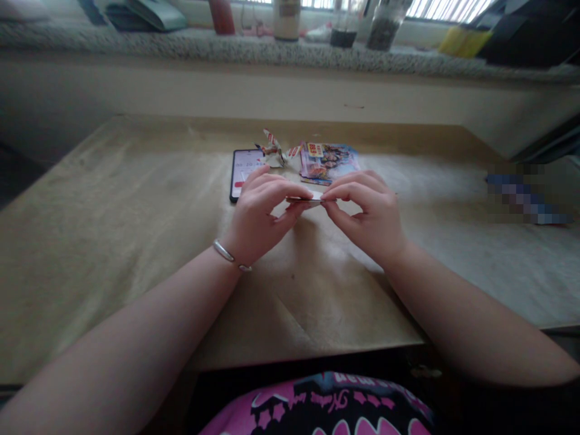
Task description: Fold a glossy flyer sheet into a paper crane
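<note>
Both my hands meet over the middle of the table [113, 199] and pinch a small folded piece of paper [310, 197] between them. My left hand [260, 208], with a silver bangle on its wrist, grips the paper's left end with curled fingers. My right hand [369, 208] pinches the right end between thumb and forefinger. Just beyond my hands lie a phone [240, 172] with a lit screen, a small folded paper figure [273, 149] and a colourful printed leaflet [328, 162].
A speckled stone ledge [254, 51] runs along the back with jars, a red bottle [222, 15] and a yellow object [464, 41]. A blurred blue item [530, 199] lies at the table's right side. The table's front edge is close to my body.
</note>
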A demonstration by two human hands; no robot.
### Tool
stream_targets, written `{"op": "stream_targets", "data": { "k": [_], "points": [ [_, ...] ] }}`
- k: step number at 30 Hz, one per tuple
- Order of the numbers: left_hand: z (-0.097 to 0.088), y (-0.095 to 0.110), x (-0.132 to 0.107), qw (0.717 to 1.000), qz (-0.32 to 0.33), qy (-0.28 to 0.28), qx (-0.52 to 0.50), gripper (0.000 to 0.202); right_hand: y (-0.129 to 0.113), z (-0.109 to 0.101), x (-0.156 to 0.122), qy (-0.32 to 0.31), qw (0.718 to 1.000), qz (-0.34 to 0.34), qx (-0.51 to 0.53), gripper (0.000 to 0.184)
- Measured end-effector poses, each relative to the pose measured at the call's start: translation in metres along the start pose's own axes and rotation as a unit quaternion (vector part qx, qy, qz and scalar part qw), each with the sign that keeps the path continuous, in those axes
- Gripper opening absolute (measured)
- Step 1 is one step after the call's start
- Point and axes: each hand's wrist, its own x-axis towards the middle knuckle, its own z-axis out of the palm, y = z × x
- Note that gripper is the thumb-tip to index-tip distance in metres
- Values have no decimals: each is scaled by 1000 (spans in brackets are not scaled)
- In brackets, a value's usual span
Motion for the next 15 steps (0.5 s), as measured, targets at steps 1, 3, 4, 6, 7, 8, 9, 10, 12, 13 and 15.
{"op": "stream_targets", "data": {
  "k": [1,3,4,6,7,8,9,10,12,13,15],
  "points": [
    [0,1,1,1000,13,1,10,3,0,0,0,-2,1000,-7,-1,8],
    [-1,2,2,999,24,7,20,4,0,0,0,-2,1000,-18,3,7],
    [-1,3,2,999,21,12,21,6,0,0,0,-1,1000,-20,8,6],
    [-1,5,2,999,4,27,22,9,1,1,1,5,999,-24,25,6],
    [-1,5,2,999,-4,32,22,9,1,1,1,7,999,-23,35,7],
    [-1,5,1,999,-10,35,22,9,2,1,1,8,999,-21,44,8],
    [0,5,1,999,-14,38,20,9,2,1,1,10,998,-17,52,9],
    [0,4,0,999,-17,41,15,8,3,2,1,12,998,-14,59,10],
    [1,4,0,999,-20,41,3,7,3,2,1,16,997,-9,70,11],
    [1,3,0,999,-21,41,-2,7,4,2,1,18,997,-8,73,11],
    [1,3,0,999,-23,39,-8,8,5,3,1,21,997,-9,77,12]
  ]
}}
